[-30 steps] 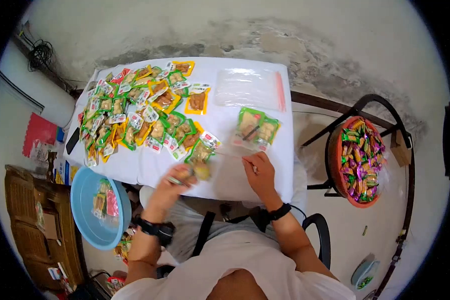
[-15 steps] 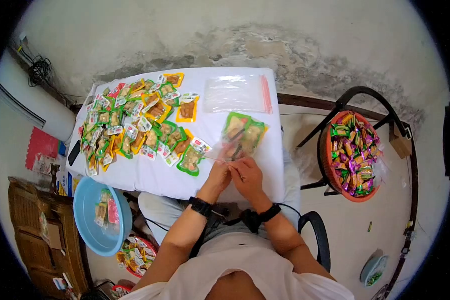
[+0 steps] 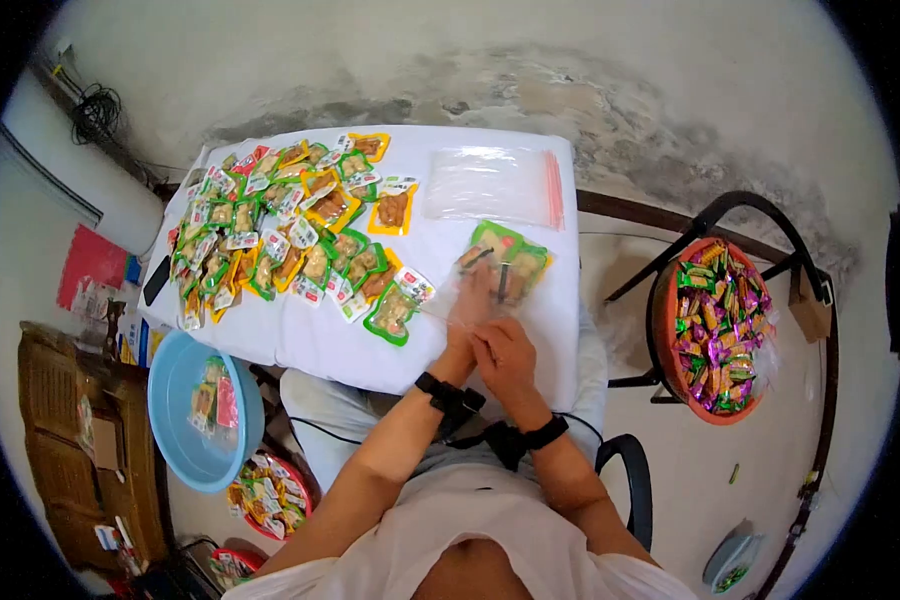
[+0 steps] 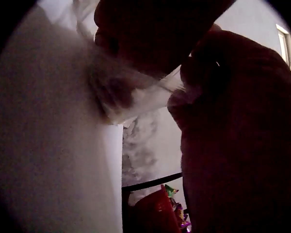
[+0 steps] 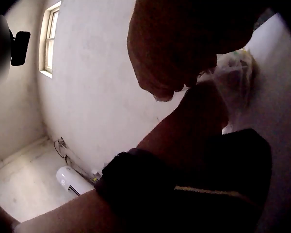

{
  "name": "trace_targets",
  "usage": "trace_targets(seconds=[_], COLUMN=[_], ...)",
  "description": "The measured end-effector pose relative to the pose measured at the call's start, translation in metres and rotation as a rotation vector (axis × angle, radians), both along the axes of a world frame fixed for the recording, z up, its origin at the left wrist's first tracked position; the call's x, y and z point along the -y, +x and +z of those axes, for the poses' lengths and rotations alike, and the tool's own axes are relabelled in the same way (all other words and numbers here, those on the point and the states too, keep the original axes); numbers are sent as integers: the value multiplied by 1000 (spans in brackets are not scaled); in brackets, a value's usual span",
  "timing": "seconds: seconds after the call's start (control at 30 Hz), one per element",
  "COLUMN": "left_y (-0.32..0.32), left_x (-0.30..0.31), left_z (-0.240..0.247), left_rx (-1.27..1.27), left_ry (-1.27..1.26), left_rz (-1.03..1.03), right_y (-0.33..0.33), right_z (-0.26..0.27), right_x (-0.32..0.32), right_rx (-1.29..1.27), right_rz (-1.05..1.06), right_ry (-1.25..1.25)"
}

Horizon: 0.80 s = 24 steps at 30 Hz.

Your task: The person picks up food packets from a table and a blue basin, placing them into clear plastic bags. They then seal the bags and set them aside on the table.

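A clear bag lies at the table's near right, with green-edged food packets inside its far part. My left hand reaches into the bag, its fingers stretched toward the packets and blurred through the film. Beside that wrist, my right hand pinches the bag's near edge. The left wrist view shows the film drawn between the left hand and the gripping right hand. In the right wrist view, the right hand is above the left forearm, and the film surrounds the left hand.
Many packets are heaped on the table's left, one green packet nearest the hands. Flat clear bags lie at the far right. A blue basin stands at lower left, an orange basket of wrapped sweets at right.
My left hand has moved right from the near middle of the table, met the right hand at the bag's edge, and gone inside. The right hand has stayed near the bag's edge.
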<state>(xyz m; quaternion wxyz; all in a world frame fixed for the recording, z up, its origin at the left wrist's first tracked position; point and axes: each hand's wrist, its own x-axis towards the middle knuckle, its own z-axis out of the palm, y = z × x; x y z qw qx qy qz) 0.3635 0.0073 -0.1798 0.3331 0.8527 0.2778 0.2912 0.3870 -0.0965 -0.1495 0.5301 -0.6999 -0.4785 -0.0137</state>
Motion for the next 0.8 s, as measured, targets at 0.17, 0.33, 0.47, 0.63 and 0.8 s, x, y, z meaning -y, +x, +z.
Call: trace_targets(seconds=[0.17,0.33,0.47,0.63,0.8], left_y=[-11,22,15,-17,-77], left_x=[1,-4,-11,0,15], left_z=[5,-44,-30,-51,-23], left_rx=[182,257,149,300,39], left_ry=[113,-451,-592,-2,-120], left_rz=[-32,176,-7,-69,-169], right_y=[0,4,4,2,7], right_z=[6,-4,15,15,5], right_x=[-3,-3,-2,8,27], right_rx=[35,-4,-11,112,200], right_rz=[20,35,40,14,10], right_ry=[32,-6,-51,-140,-210])
